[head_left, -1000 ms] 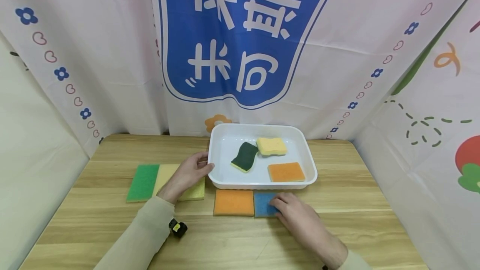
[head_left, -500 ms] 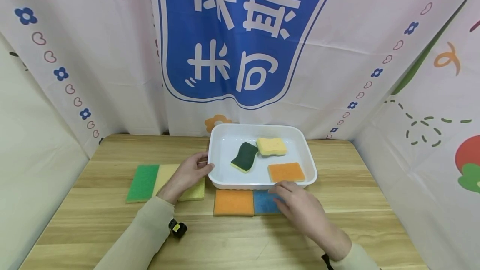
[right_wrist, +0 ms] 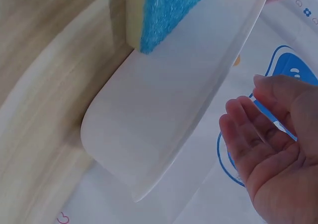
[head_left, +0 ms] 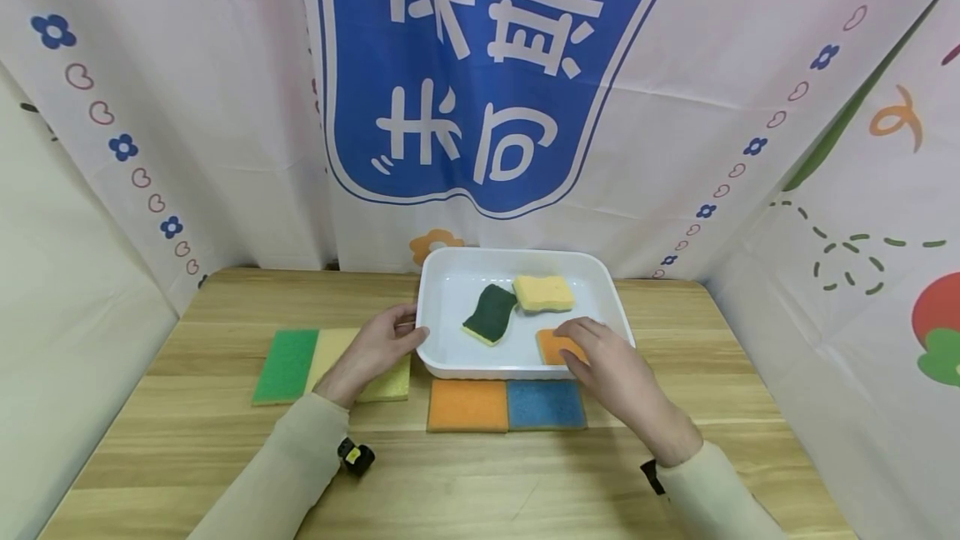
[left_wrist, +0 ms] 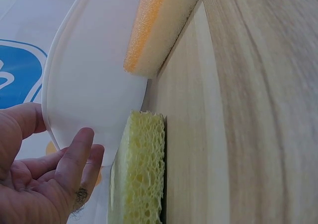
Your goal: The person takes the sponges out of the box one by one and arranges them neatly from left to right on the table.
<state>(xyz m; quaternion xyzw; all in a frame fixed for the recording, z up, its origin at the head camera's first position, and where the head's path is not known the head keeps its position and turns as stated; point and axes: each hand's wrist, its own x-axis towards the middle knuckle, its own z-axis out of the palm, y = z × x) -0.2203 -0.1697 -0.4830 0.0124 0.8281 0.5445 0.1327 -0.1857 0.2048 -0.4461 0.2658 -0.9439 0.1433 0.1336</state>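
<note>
My left hand (head_left: 381, 348) grips the left rim of a white plastic tray (head_left: 517, 372), thumb over the edge and fingers on the outside. In the left wrist view the tray wall (left_wrist: 94, 60) shows between thumb and fingers. Over the tray's front right part, my right hand (head_left: 611, 369) hovers above an orange sponge (head_left: 553, 347) and partly hides it. The right wrist view shows that hand (right_wrist: 278, 149) with relaxed fingers, holding nothing, beyond the rim. A dark green sponge (head_left: 490, 313) and a yellow wavy sponge (head_left: 543, 293) also lie in the tray.
In front of the tray, an orange sponge (head_left: 468, 405) and a blue sponge (head_left: 546, 404) lie side by side on the wooden table (head_left: 480, 482). To the left are a green sponge (head_left: 285, 367) and yellow sponge material (head_left: 390, 382), partly covered by my left arm. A printed curtain (head_left: 262, 148) hangs behind.
My right hand has let go of the blue sponge and moved up and forward over the tray, leaving the blue sponge beside the orange one. My left hand has stayed on the rim.
</note>
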